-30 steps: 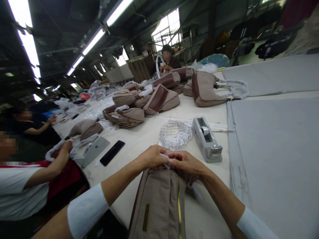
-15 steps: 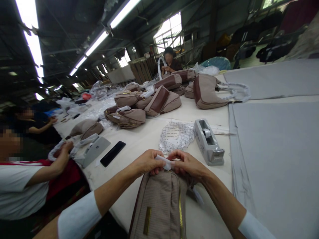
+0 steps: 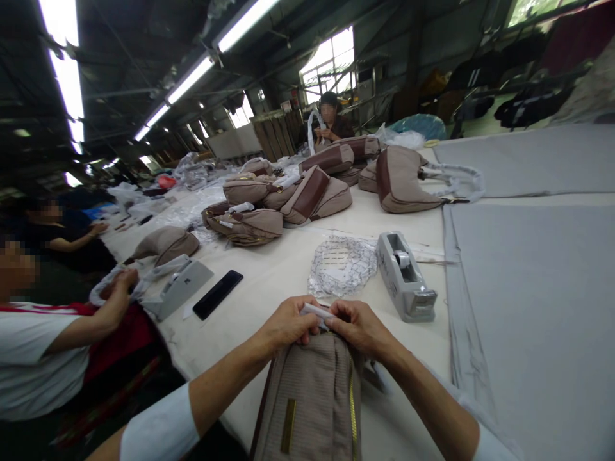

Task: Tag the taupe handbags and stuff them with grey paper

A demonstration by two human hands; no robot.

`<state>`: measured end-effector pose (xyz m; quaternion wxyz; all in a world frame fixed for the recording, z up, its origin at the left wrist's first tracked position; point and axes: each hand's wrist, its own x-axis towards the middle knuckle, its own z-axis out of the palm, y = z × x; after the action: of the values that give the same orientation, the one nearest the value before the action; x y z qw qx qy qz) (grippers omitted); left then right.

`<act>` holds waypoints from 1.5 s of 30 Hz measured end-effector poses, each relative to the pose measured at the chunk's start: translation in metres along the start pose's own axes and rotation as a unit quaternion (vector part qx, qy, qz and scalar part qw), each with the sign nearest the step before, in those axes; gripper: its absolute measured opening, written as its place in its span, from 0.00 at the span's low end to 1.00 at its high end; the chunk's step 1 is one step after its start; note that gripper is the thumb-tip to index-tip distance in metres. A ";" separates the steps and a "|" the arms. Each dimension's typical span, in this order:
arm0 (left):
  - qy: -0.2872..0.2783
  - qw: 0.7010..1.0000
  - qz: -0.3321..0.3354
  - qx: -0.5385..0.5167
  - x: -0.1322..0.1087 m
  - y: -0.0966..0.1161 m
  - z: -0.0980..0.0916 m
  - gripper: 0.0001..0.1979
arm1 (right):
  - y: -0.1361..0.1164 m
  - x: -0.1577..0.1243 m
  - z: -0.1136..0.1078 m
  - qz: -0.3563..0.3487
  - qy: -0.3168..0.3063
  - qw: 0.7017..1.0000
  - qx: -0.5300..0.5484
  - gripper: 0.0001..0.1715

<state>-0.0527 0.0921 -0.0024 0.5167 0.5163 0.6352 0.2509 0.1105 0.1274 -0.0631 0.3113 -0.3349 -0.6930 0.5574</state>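
A taupe ribbed bag with a gold zipper and a small gold plate lies in front of me on the table. At its far end both hands pinch a strip of white wrapping paper. My left hand closes on the strip's left side, thumb on top. My right hand presses the right side between thumb and curled fingers. What the paper goes around is hidden by my fingers. Beyond my hands lies a crumpled printed sheet, and to its right stands a grey tape dispenser.
Several taupe and brown bags are piled at the back, with another bag to their right. A black phone and a second tape dispenser lie left. A co-worker sits at the left edge; grey sheets cover the right side.
The white strip, raised and tilted before, now lies flatter and more folded down against the bag's end. My right thumb has moved over onto it.
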 end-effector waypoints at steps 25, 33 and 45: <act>0.018 0.994 0.045 -0.093 -0.011 -0.030 0.015 0.07 | -0.011 -0.033 -0.005 -0.142 0.032 0.968 -0.203 0.15; 0.028 0.995 0.077 -0.054 -0.015 -0.031 0.016 0.07 | -0.006 -0.013 -0.003 -0.016 -0.066 0.997 -0.023 0.11; -0.052 0.998 -0.010 -0.046 -0.014 -0.014 0.002 0.13 | -0.022 -0.021 0.009 -0.082 -0.063 0.935 -0.340 0.08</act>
<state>-0.0578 0.0737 -0.0091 0.5749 0.4978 0.6006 0.2472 0.1126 0.1021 -0.0442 0.1795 -0.3270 -0.8843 0.2810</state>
